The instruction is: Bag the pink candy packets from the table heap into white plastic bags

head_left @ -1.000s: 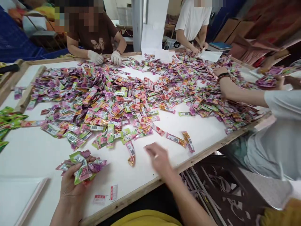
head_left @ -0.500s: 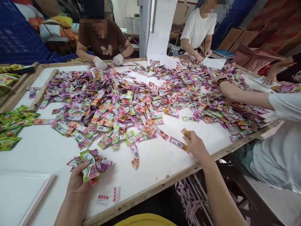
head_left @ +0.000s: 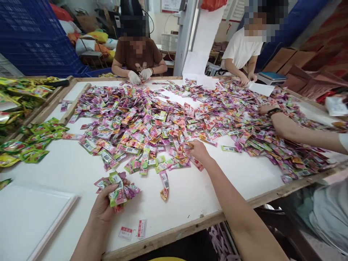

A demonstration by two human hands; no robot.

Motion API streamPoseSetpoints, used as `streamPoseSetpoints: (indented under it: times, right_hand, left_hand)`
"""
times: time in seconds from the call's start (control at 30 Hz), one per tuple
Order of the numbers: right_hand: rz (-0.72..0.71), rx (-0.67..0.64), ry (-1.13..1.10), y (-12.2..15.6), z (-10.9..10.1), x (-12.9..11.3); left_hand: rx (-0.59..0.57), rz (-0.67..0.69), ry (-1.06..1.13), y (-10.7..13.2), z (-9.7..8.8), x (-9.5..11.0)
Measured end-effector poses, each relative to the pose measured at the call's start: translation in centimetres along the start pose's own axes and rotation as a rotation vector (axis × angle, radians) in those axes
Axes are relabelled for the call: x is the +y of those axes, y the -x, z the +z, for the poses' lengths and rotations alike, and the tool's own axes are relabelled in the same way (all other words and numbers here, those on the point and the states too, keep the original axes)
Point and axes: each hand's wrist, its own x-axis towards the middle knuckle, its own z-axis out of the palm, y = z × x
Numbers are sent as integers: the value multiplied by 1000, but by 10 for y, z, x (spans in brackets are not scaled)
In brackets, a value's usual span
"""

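Note:
My left hand (head_left: 104, 203) is closed around a bunch of small candy packets (head_left: 117, 190) in green, pink and purple wrappers, held above the white table. My right hand (head_left: 200, 151) reaches to the near edge of a wide pile of similar packets (head_left: 152, 119). Its fingers are pinched on an orange-ended packet (head_left: 188, 145); whether more are in the grip is hidden. A pink packet (head_left: 197, 164) lies just under that hand. Between the two hands, a single packet with a barcode and an orange end (head_left: 164, 185) lies apart from the pile.
Two red-and-white labels (head_left: 125, 233) lie near the wooden table edge (head_left: 174, 233). A white tray (head_left: 35, 217) and green packets (head_left: 35, 145) are at left. Across the table are a gloved co-worker (head_left: 138, 59) and another in white (head_left: 241, 54); a co-worker's arm (head_left: 304, 130) reaches in from the right.
My right hand has moved left and away from me to the pile. The loose packet that lay beside it is gone from that spot. My left hand keeps its bunch; the view has shifted.

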Motion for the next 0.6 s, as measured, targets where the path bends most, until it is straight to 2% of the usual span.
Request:
streamPoseSetpoints:
  times: [0.13,0.27,0.37,0.47,0.53,0.6]
  right_hand:
    - [22,-53,41,-23,7,18]
    - [124,-55,32,-15,-1,47]
    - [207,-29,0,-8,-13,57]
    - [287,72,-28,-10,-26,48]
    - [309,132,-47,-13,-28,29]
    - [290,127,-64,-16,-20,2]
  left_hand:
    - [-16,-1,13,0,-1,0]
    - [-47,-43,-22,-4,-7,1]
    - [-38,-28,-44,-5,-8,1]
    - [-15,-33,-27,-5,-5,1]
    - [-1,-45,-22,-4,-3,1]
    - [20,-51,-32,-3,0,2]
